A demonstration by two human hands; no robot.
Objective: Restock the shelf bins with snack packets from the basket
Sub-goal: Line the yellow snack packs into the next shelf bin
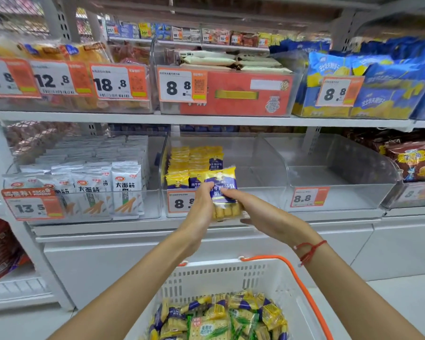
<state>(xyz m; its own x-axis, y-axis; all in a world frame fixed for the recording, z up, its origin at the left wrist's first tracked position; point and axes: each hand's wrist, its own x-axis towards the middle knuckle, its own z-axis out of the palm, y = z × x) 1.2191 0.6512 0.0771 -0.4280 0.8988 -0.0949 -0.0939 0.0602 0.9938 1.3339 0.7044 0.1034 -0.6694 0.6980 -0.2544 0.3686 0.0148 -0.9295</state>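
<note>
Both hands hold one yellow and purple snack packet (pixel 222 190) up in front of a clear shelf bin (pixel 255 168). The left hand (pixel 201 204) grips its left side and the right hand (pixel 250 212) grips its right side, fingers curled around it. More of the same packets (pixel 192 165) stand in rows in the bin's left part. Below, a white basket (pixel 231 276) with an orange handle (pixel 302 285) holds a pile of snack packets (pixel 221 317).

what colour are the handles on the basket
Orange, on a white basket; the handle shows best in the head view, lower right.
</note>
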